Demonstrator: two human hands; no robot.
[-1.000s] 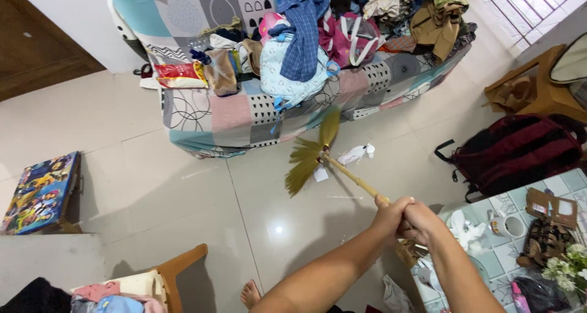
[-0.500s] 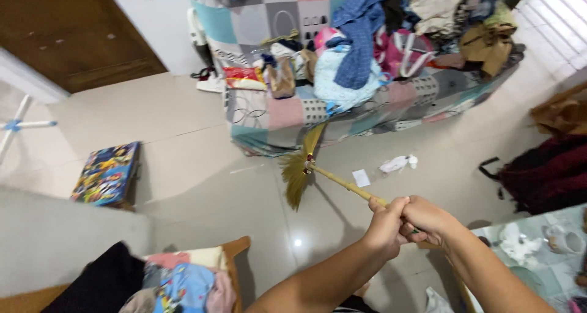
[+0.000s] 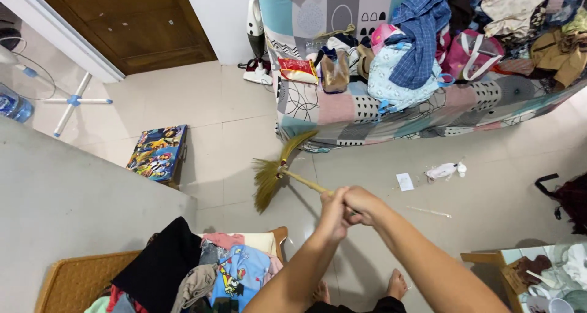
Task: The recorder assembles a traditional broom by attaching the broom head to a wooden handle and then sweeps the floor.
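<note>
Both my hands grip the thin wooden handle of a straw broom [image 3: 275,172]. My left hand [image 3: 335,210] is wrapped round the handle just in front of my right hand [image 3: 364,204]. The yellow-green bristles fan out over the pale tiled floor [image 3: 183,99] near the corner of the bed [image 3: 342,108]. On the tiles to the right of my hands lie a small white paper scrap [image 3: 405,181], a crumpled white tissue [image 3: 445,170] and a thin stick [image 3: 430,211]. My bare feet [image 3: 397,283] show below my arms.
The patchwork-covered bed is heaped with clothes and bags. A colourful box [image 3: 158,153] sits on the floor at left, a wooden door [image 3: 128,19] behind it. A chair with piled clothes [image 3: 202,270] stands close below. A dark red backpack [image 3: 572,197] and a small table [image 3: 544,276] are at right.
The broom head has swept leftwards across the tiles, away from the paper scrap and tissue. My hands moved left with it and the view turned left, showing the door and fan stand.
</note>
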